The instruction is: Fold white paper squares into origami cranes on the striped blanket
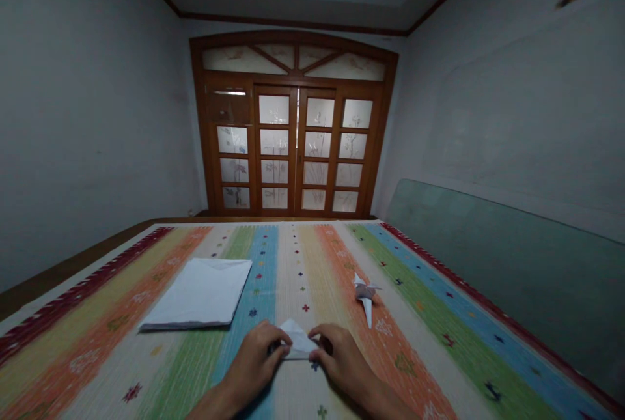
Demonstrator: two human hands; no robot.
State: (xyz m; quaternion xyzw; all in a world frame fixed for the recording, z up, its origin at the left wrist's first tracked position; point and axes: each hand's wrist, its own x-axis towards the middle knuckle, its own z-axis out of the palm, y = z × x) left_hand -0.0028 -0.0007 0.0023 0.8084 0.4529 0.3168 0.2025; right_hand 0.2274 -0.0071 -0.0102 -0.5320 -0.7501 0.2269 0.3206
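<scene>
A small folded piece of white paper (297, 342), roughly triangular with its peak pointing away from me, is held low over the striped cloth. My left hand (260, 353) pinches its left corner between thumb and fingers. At the right corner, my right hand (340, 353) grips it the same way. Beyond my right hand lies a folded white paper figure (365, 296) with pointed ends. To the left, a stack of white paper sheets (198, 293) rests on the cloth, apart from both hands.
A striped, patterned tablecloth (303, 264) covers the table. Along the right side runs a pale green panel (488, 251) against the wall. Wooden doors with glass panes (295, 146) stand beyond the table's far edge.
</scene>
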